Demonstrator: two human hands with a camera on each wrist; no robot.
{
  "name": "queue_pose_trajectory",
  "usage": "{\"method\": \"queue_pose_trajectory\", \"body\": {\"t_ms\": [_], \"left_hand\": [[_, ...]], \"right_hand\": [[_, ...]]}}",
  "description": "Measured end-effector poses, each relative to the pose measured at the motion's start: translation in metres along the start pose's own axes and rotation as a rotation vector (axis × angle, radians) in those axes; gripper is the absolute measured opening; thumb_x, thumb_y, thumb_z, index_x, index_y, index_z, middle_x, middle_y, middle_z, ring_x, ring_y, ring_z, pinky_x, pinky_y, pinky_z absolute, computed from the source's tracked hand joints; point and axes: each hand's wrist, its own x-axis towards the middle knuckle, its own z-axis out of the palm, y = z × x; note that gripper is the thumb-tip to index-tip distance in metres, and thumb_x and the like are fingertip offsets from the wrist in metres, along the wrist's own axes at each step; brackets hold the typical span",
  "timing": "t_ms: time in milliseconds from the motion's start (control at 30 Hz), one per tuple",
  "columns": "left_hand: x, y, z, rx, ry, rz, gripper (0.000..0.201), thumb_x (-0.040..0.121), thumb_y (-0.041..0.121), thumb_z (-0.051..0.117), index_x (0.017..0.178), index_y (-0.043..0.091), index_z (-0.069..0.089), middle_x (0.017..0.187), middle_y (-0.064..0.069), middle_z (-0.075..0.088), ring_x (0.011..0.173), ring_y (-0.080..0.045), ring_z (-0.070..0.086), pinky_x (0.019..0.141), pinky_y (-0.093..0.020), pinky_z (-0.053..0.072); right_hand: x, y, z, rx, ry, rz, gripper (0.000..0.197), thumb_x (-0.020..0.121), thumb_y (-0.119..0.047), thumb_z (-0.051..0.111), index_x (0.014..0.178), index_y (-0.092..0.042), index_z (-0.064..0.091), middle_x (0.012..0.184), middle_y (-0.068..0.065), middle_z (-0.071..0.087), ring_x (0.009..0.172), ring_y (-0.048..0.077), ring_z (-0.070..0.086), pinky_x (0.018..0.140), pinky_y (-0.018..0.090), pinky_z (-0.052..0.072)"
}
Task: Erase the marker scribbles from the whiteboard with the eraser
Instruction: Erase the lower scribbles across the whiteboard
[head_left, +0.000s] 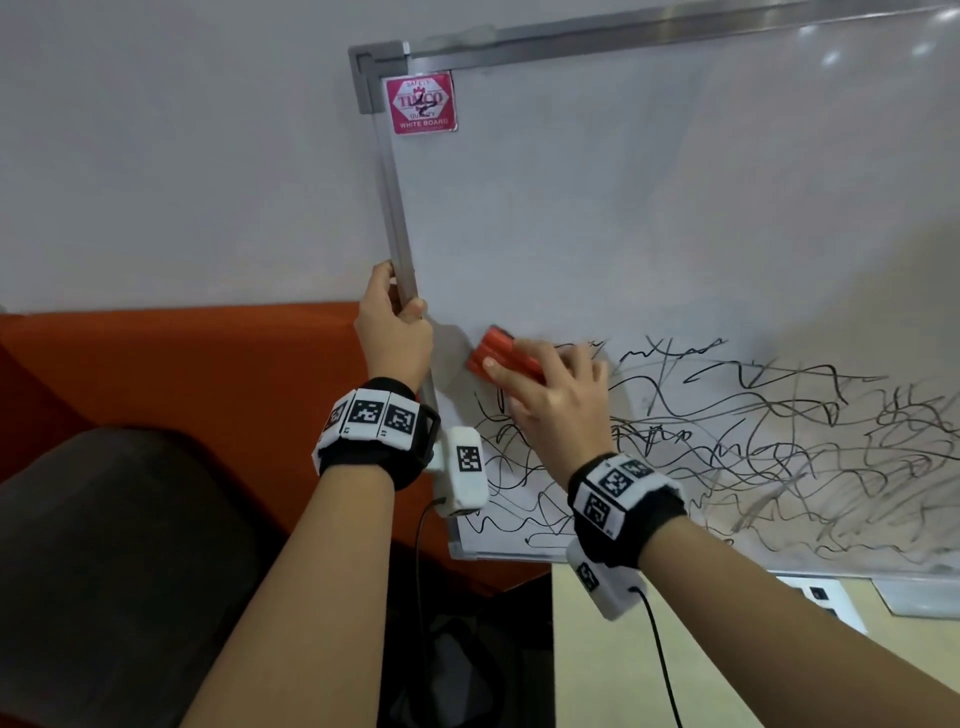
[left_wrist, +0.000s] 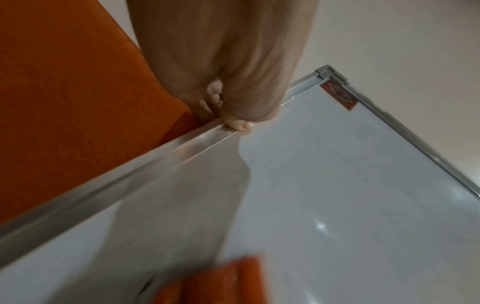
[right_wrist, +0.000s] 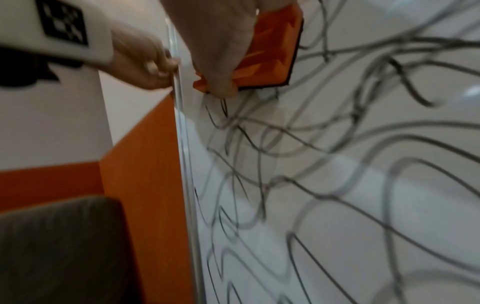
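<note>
**Inspector:** State the condition of the whiteboard (head_left: 649, 218).

**Assistant:** It stands upright against a pale wall (head_left: 182, 145), framed in grey metal. The upper part of its surface is bare. Black marker scribbles (head_left: 727, 447) cover the lower part, from the left frame edge across to the right limit of the head view. A red sticker (head_left: 422, 103) reading "WHITE BOARD" sits in the top left corner.

**Inspector:** The eraser?

**Assistant:** The orange eraser (head_left: 498, 353) lies flat against the board at the upper left margin of the scribbled area, near the left frame rail. The right wrist view shows a dark pad along its underside, touching the board surface.

**Inspector:** Right hand?

**Assistant:** The right hand (head_left: 550, 395) grasps the eraser, thumb along its lower edge and fingers over the top, pressing it to the board. The image is blurred around it.

**Inspector:** Left hand?

**Assistant:** The left hand (head_left: 395, 327) clasps the left frame rail, thumb on the front face and fingers curled behind the edge, above the eraser's level.

**Inspector:** Surroundings?

**Assistant:** An orange panel (head_left: 208, 374) runs behind the board's lower left. A dark grey cushion (head_left: 114, 561) sits below it. Both wrists carry black bands with printed markers and white camera housings.
</note>
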Motion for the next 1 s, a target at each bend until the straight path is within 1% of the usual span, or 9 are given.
{"method": "queue_pose_trajectory", "body": {"t_ms": [100,167,300,367,533,667,800,900,1000], "left_hand": [[0.001,0.0,-0.002,0.002,-0.008,-0.008,0.035,0.09,-0.007,0.051,0.121,0.01,0.057,0.108,-0.011,0.065,0.098,-0.022,0.061,0.091,-0.034,0.051],[0.001,0.0,-0.001,0.012,-0.012,-0.005,0.035,0.09,-0.007,0.05,0.12,0.01,0.057,0.107,-0.01,0.065,0.097,-0.022,0.06,0.088,-0.03,0.05],[-0.001,0.001,0.0,0.004,-0.008,-0.001,0.034,0.09,-0.008,0.048,0.116,0.01,0.058,0.095,-0.002,0.062,0.084,-0.015,0.057,0.076,-0.019,0.046],[-0.001,0.002,0.0,0.006,-0.006,-0.015,0.036,0.091,-0.008,0.049,0.121,0.01,0.058,0.101,-0.004,0.064,0.09,-0.017,0.059,0.079,-0.021,0.048],[0.001,0.0,0.0,0.003,-0.006,-0.025,0.039,0.09,-0.005,0.05,0.125,0.008,0.056,0.118,-0.017,0.063,0.11,-0.03,0.06,0.097,-0.041,0.05],[0.0,-0.001,0.001,0.009,0.011,0.0,0.035,0.089,-0.007,0.049,0.119,0.008,0.058,0.105,-0.01,0.065,0.095,-0.023,0.06,0.089,-0.034,0.051],[0.0,-0.001,0.0,0.02,0.005,-0.003,0.036,0.089,-0.005,0.05,0.121,0.009,0.057,0.113,-0.015,0.065,0.108,-0.03,0.06,0.096,-0.042,0.05],[0.001,-0.002,0.0,0.028,0.015,-0.003,0.038,0.089,-0.006,0.05,0.124,0.007,0.056,0.11,-0.012,0.064,0.104,-0.029,0.06,0.093,-0.037,0.049],[0.0,-0.001,0.001,0.019,0.02,-0.005,0.04,0.09,-0.007,0.049,0.126,0.008,0.056,0.108,-0.008,0.065,0.097,-0.021,0.061,0.09,-0.032,0.049]], "right_hand": [[-0.038,0.007,0.002,0.012,-0.112,-0.083,0.044,0.073,-0.018,0.084,0.111,-0.037,0.073,0.118,-0.002,0.063,0.094,0.028,0.048,0.075,0.044,0.041],[-0.044,0.009,0.0,0.007,-0.152,-0.1,0.042,0.074,-0.02,0.083,0.11,-0.039,0.073,0.118,-0.005,0.063,0.096,0.026,0.047,0.075,0.045,0.04],[-0.009,0.009,-0.003,0.005,0.005,0.05,0.036,0.075,-0.02,0.079,0.106,-0.037,0.074,0.116,-0.002,0.066,0.086,0.028,0.047,0.075,0.045,0.042],[-0.014,0.01,0.0,0.01,0.013,0.046,0.037,0.073,-0.019,0.08,0.106,-0.036,0.074,0.116,-0.001,0.066,0.086,0.029,0.048,0.077,0.046,0.042],[-0.044,0.007,0.002,0.018,-0.109,-0.066,0.052,0.068,-0.016,0.088,0.112,-0.039,0.072,0.118,-0.003,0.062,0.092,0.026,0.045,0.076,0.044,0.041],[-0.02,0.005,0.007,-0.007,-0.082,-0.07,0.043,0.079,-0.018,0.078,0.116,-0.038,0.069,0.124,-0.001,0.061,0.092,0.028,0.049,0.079,0.045,0.038],[-0.046,0.008,0.016,0.009,-0.202,-0.218,0.038,0.086,-0.023,0.075,0.118,-0.041,0.067,0.125,-0.003,0.061,0.093,0.026,0.047,0.077,0.046,0.039],[-0.037,0.005,0.013,0.011,-0.179,-0.136,0.031,0.094,-0.029,0.063,0.122,-0.044,0.065,0.128,-0.008,0.059,0.095,0.023,0.043,0.077,0.044,0.037],[-0.027,0.001,0.012,-0.005,-0.157,-0.099,0.033,0.09,-0.03,0.071,0.12,-0.043,0.066,0.128,-0.009,0.056,0.098,0.023,0.044,0.082,0.045,0.036]]}}
